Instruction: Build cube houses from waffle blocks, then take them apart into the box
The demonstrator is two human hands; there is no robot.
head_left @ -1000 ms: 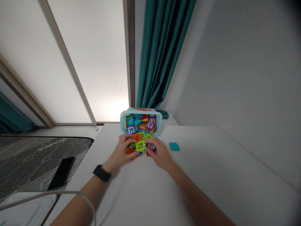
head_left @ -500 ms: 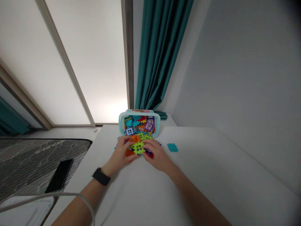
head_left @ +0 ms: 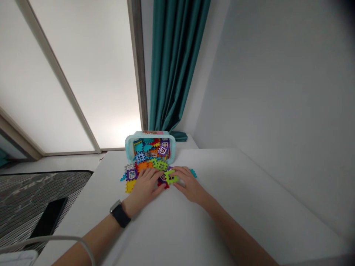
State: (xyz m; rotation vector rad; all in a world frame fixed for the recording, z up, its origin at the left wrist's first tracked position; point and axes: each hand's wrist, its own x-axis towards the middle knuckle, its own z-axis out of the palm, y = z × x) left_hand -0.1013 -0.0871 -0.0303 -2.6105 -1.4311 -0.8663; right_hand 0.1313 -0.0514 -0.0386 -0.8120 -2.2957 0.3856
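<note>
A pale blue plastic box point(head_left: 129, 142) lies on its side on the white table point(head_left: 222, 207), its mouth facing me and full of colourful interlocking tiles. Several tiles point(head_left: 131, 174) have spilled out in front of it. My left hand point(head_left: 145, 186), with a black watch point(head_left: 120, 214) on the wrist, lies flat on the spilled pile with fingers stretched out. My right hand point(head_left: 189, 183) pinches a lime green window tile point(head_left: 171, 177) at the pile's right edge. A teal tile point(head_left: 193, 172) peeks out behind my right hand.
A black phone point(head_left: 48, 222) lies on a striped mattress point(head_left: 33, 192) to the left of the table. A white cable point(head_left: 55, 240) crosses the lower left corner. A teal curtain point(head_left: 174, 66) hangs behind the box, and a grey wall runs along the right.
The view has swung right, so everything sits further left. The green tile has moved to the right side of the pile with my right hand, and my left hand has flattened onto the tiles.
</note>
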